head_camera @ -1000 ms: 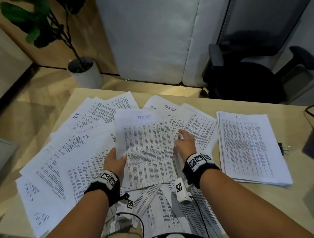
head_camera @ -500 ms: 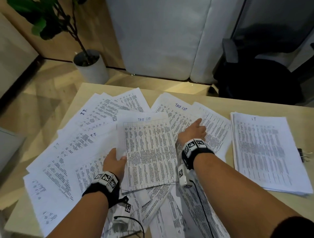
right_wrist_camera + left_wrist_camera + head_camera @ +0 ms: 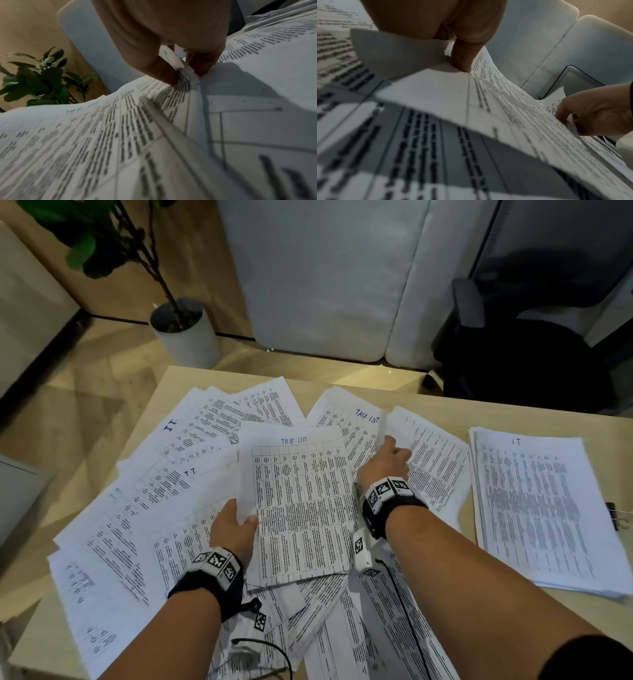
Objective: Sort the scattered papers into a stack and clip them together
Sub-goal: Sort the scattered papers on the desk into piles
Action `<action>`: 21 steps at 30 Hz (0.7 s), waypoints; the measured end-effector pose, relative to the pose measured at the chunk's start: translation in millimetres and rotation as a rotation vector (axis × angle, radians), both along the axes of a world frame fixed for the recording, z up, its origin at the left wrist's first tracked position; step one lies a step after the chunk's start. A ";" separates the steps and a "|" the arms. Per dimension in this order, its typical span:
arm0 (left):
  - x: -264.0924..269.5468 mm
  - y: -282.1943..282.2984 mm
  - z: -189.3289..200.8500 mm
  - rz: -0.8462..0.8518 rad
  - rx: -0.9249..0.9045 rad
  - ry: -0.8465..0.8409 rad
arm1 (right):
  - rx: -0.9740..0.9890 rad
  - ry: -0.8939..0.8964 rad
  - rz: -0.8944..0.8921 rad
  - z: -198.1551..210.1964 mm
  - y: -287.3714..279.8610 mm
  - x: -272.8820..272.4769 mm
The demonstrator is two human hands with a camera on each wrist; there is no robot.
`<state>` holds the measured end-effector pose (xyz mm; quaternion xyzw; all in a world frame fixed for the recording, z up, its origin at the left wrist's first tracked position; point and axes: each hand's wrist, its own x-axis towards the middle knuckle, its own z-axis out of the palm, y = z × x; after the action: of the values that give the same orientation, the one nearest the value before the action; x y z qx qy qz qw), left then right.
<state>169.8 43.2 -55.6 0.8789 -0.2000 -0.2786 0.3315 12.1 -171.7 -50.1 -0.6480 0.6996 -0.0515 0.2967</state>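
Right wrist: sheet (image 3: 186,75) between fingers (image 3: 164,73).

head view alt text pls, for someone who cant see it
The left hand holds a "Task List" sheet above scattered papers on a table, while the right hand pinches another sheet's edge. A neat stack lies at right.

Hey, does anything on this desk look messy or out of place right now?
Yes. Loose printed sheets lie fanned and overlapping at odd angles across the desk, unlike the squared stack at right. A binder clip sits unused beside that stack.
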 end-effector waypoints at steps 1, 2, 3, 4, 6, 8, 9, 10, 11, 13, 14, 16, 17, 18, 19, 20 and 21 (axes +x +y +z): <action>-0.1 -0.2 0.8 0.000 0.005 0.000 | -0.025 -0.004 0.030 0.6 2.3 0.2; 0.1 -0.2 0.8 0.000 0.006 0.003 | -0.042 0.001 0.062 0.8 4.3 0.6; 0.8 0.3 -0.2 0.002 0.004 0.008 | -0.049 0.004 0.093 0.2 5.0 1.0; 1.2 0.7 -1.0 0.005 0.000 0.016 | -0.045 0.003 0.114 -0.1 4.3 0.5; 1.5 0.8 -1.9 0.010 -0.019 0.039 | -0.026 -0.033 0.124 -2.7 0.3 -4.1; 1.6 -0.1 1.9 0.032 -0.033 0.072 | -0.029 -0.132 0.107 -3.1 -2.8 -14.2; 1.7 -0.5 3.9 0.037 -0.049 0.090 | -0.058 -0.186 0.093 -2.0 -4.2 -20.6; 0.9 -1.1 6.6 0.045 -0.074 0.112 | -0.091 -0.239 0.073 0.6 -4.8 -27.3; -1.2 -2.1 11.7 0.057 -0.108 0.133 | -0.124 -0.296 0.049 4.3 -5.9 -34.5; -6.0 -6.1 24.4 0.087 -0.194 0.188 | -0.179 -0.372 0.010 13.7 -8.6 -49.4; -8.5 -9.1 28.7 0.100 -0.223 0.210 | -0.205 -0.397 0.000 18.6 -11.2 -57.2; -13.4 -18.3 37.1 0.122 -0.260 0.255 | -0.225 -0.470 -0.033 29.0 -15.8 -74.3; -16.9 -24.3 42.6 0.125 -0.275 0.283 | -0.230 -0.502 -0.049 35.7 -17.4 -82.4; -21.0 -29.6 47.2 0.118 -0.288 0.301 | -0.234 -0.520 -0.059 42.5 -18.4 -90.4; -25.7 -34.5 51.2 0.092 -0.295 0.300 | -0.236 -0.535 -0.062 47.8 -19.6 -98.0; -31.6 -40.1 54.6 0.076 -0.302 0.304 | -0.235 -0.557 -0.060 53.7 -19.7 -105.4; -39.1 -45.7 59.5 0.066 -0.318 0.317 | -0.240 -0.583 -0.059 60.0 -19.1 -112.5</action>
<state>130.7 -2.5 4.0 0.7668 -0.1580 -0.3674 0.5020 -100.5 -190.9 9.9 -0.6159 0.5924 -0.3257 0.4046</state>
